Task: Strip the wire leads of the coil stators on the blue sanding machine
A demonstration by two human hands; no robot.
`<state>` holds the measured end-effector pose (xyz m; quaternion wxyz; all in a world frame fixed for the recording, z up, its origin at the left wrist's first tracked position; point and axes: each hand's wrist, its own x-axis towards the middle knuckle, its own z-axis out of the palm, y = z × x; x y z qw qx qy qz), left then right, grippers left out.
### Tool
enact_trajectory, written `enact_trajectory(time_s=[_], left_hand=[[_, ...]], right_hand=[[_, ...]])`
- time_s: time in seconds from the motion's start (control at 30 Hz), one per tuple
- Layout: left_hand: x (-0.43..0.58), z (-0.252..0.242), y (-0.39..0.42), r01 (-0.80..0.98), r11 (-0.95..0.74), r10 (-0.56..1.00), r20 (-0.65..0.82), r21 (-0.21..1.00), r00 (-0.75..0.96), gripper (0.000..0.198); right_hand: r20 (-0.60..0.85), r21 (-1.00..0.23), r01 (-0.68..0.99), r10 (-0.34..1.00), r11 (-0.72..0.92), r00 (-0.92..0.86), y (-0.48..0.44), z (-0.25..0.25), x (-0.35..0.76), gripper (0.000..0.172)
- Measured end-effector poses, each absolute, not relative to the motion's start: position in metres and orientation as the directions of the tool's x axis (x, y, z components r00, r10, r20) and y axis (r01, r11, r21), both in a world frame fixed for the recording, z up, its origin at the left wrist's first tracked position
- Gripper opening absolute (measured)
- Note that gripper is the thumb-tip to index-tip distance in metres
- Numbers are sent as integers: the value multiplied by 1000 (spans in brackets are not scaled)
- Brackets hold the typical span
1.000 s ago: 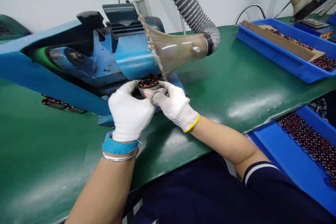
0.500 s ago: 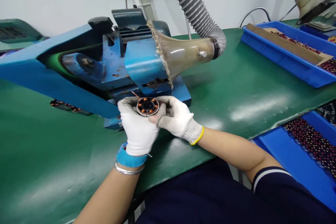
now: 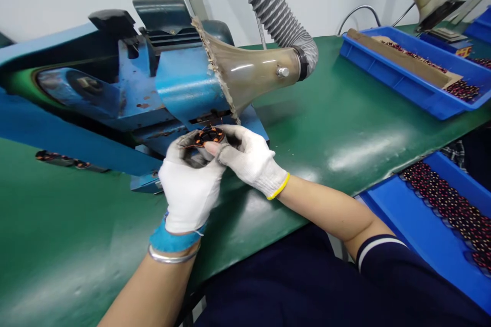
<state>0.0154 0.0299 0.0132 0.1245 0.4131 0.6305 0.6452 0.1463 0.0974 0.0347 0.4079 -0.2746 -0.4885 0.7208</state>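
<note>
Between my two gloved hands is a motor stator (image 3: pixel 209 136), a short metal ring with copper windings and wire ends sticking up. My left hand (image 3: pixel 190 179) is closed round its left side, in a white glove with a blue band at the wrist. On the other side my right hand (image 3: pixel 247 156), in a white glove with a yellow cuff, grips it with the thumb across the near rim. The stator is just in front of the slot under the blue guard of the belt machine (image 3: pixel 187 79); whether its wires touch anything inside is hidden.
A clear funnel hood (image 3: pixel 253 71) joins the machine to a grey ribbed hose (image 3: pixel 276 5). More stators (image 3: pixel 69 160) lie under the machine's left arm. Blue trays of stators stand at the back right (image 3: pixel 406 89) and lower right (image 3: pixel 402 214). The green table (image 3: pixel 326 127) spans the view.
Both hands have brought the stator up towards the guard's slot and tipped it, so its side wall shows more. The view has shifted to the right.
</note>
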Motion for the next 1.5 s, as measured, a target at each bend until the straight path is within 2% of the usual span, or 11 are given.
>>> enact_trajectory(time_s=[0.23,0.4,0.53,0.7,0.87,1.03,1.13,1.3,1.5], left_hand=[[9,34,40,340,-184,689,368,922,-624,62],[2,44,38,346,-148,744,334,927,-578,72],[2,42,38,313,-197,761,347,929,-548,78],[2,40,37,321,-210,784,355,924,-509,76],[1,37,35,335,-205,801,354,920,-482,75],[9,34,37,312,-183,776,332,932,-536,80],[12,35,39,317,-169,748,331,933,-576,75],[12,33,41,356,-172,697,369,918,-615,65],[12,38,45,369,-128,693,349,921,-631,71]], right_hand=[[-2,-947,-279,876,-156,-482,98,54,149,66],[39,-942,-308,863,-136,-503,97,57,155,69],[55,-932,-334,856,-141,-514,103,50,151,77],[136,-932,-358,863,-55,-486,111,34,143,70],[144,-934,-355,882,-28,-449,109,21,141,70],[182,-936,-352,881,19,-436,103,20,147,57],[190,-940,-339,874,31,-448,102,28,149,51],[128,-955,-296,873,-20,-470,103,46,155,55],[92,-952,-297,857,-74,-507,107,49,155,56]])
